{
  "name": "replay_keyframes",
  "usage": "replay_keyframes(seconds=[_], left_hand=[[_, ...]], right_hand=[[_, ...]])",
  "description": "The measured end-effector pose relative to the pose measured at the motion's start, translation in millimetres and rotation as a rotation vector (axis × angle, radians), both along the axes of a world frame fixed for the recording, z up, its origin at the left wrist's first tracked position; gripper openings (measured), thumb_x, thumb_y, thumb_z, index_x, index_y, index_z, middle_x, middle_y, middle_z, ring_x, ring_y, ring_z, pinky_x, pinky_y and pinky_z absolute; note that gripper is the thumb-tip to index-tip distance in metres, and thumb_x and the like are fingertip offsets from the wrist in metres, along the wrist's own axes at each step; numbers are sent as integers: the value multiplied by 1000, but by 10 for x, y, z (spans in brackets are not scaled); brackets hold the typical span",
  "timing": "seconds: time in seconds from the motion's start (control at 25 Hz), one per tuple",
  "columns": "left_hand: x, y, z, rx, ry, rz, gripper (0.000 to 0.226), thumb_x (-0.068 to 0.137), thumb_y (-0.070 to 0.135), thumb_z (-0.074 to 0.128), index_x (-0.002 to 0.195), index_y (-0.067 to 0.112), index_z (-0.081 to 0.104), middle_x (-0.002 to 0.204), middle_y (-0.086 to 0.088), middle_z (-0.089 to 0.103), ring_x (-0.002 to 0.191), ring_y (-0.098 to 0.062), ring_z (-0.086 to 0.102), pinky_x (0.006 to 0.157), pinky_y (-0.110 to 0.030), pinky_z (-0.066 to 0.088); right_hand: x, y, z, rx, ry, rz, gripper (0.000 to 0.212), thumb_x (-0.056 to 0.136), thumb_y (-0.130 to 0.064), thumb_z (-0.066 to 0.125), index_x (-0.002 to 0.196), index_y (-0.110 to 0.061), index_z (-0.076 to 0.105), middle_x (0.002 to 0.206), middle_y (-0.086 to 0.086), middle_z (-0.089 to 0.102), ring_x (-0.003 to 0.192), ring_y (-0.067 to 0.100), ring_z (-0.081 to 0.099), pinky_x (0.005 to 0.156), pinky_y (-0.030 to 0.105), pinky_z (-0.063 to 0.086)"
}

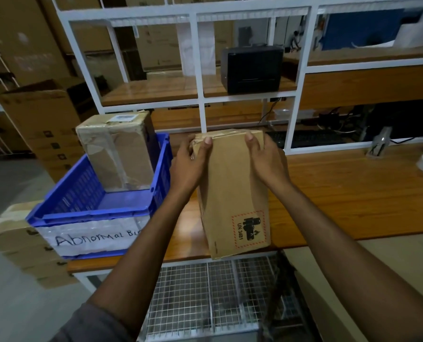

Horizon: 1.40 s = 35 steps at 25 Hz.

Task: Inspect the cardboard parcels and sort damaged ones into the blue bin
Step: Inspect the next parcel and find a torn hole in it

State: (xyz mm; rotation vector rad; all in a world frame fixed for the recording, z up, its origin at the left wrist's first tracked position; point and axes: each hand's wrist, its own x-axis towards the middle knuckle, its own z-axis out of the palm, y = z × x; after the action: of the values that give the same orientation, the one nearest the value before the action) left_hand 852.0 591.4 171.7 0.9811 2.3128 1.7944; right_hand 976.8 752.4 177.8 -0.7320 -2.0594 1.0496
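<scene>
A long brown cardboard parcel (232, 191) with a red-bordered "UN 3481" battery mark lies tilted on the wooden table (353, 193), its near end over the table's front edge. My left hand (190, 161) grips its far left corner, thumb on the top face. On the far right corner my right hand (264, 156) holds it the same way. A blue bin (92, 213) labelled "Abnormal Bin" stands at the left of the table. Inside it, a crumpled, heavily taped parcel (116, 149) stands upright against the far wall.
A white metal shelf frame (200, 70) rises behind the table, holding a black printer (252, 69). A keyboard (306, 139) and cables lie behind the frame at right. Stacked cardboard cartons (40, 114) stand at left. A wire mesh rack (205, 297) sits below the table edge.
</scene>
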Motion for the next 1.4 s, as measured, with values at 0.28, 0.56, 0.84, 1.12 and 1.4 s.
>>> replay_keyframes(seconds=[0.28,0.56,0.84,1.12,1.4], left_hand=[[57,-125,-263,-77,-59,-95,90,87,41,84,157,23,31,149,3,51,130,-13,54,88,-23,48],[128,-307,-806,-158,-55,-205,94,90,13,82,161,31,23,131,28,52,111,26,54,80,-9,56],[255,-404,-669,-199,-300,-268,78,94,64,63,158,31,35,160,5,46,132,-9,51,107,-39,52],[77,-75,-60,-157,-521,-173,60,98,65,55,145,27,53,133,-7,67,114,-28,66,95,-50,57],[-40,-185,-107,-3,-419,-226,71,95,45,73,154,29,37,135,-1,63,114,-22,70,87,-43,62]], right_hand=[[158,32,-233,-35,-71,148,93,81,-36,88,154,-30,30,115,-19,60,106,7,60,85,29,51],[222,-28,-666,-99,-155,152,105,71,-10,93,153,-30,31,122,-13,60,116,10,56,87,30,53],[438,-35,-713,-221,-238,260,86,72,-36,92,141,-28,41,127,-8,61,123,17,59,94,35,53],[191,61,-8,-392,-144,274,46,100,-62,53,124,-28,72,94,-9,80,86,11,76,71,32,54],[266,203,21,-451,-44,286,53,89,-39,80,134,-27,54,119,-4,72,101,13,72,78,36,56]])
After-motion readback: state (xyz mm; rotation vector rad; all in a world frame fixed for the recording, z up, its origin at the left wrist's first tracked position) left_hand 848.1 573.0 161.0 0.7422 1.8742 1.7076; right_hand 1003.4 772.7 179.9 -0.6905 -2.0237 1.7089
